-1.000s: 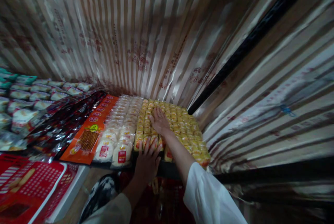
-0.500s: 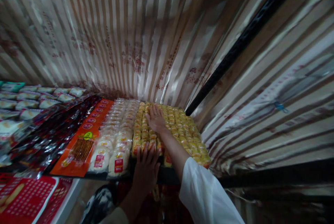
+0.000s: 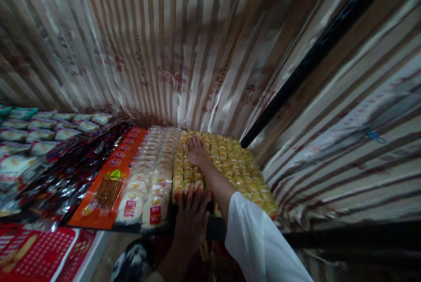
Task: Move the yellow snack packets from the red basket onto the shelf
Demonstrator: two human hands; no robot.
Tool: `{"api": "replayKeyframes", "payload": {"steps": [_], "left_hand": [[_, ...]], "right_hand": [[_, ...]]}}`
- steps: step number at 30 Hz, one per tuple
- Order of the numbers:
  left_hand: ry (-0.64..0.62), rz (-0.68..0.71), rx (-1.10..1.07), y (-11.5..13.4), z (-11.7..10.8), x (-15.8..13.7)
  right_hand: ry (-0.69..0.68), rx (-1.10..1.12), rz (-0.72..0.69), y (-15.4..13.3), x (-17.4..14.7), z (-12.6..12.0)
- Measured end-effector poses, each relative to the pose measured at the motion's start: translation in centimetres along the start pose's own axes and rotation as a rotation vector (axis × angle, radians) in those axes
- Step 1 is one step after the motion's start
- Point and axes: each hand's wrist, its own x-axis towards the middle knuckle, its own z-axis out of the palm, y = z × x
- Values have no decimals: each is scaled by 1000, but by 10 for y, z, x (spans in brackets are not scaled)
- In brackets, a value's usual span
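Observation:
Rows of small yellow-wrapped snack packs fill the right end of the shelf. On top of them, toward the back, my right hand lies flat with its fingers together and stretched out. My left hand is at the front edge, its spread fingertips against the front packs of the same rows. Neither hand is closed round anything. Just left of the yellow packs stand two rows of clear-wrapped white packs with red labels.
An orange snack bag and dark shiny packets lie further left, then white packets. A red perforated basket is below at left. Behind hangs striped sheeting, crossed by a black post at right.
The view has shifted slightly, so the shelf sits a little further right and lower. My right hand has come slightly nearer along the yellow packs; my left hand stays at their front.

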Motion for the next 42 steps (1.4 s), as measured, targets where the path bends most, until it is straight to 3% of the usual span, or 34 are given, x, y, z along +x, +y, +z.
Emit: {"api": "replayKeyframes", "payload": {"steps": [4,8,13,17,22,34,38,42], "left_hand": [[-5,3,4,1,-1,1],[-15,2,-4,0,0,1],[-34,11,1,0,2,0],[-34,9,14,0,2,1],[-47,25,21,-1,2,0],[-12,53,32,-2,2,1],[-40,28,25,-1,-4,2],[-86,5,-3,1,-9,2]], "right_hand": [[72,-7,-28,-3,0,0],[3,-20,-34,-4,1,0],[107,1,-23,-6,5,3],[31,-19,-6,-9,10,6],[101,-37,-23,-17,14,9],[49,-2,19,-21,22,0],[205,97,-67,-19,9,-11],[432,320,-185,-9,-39,-26]]}}
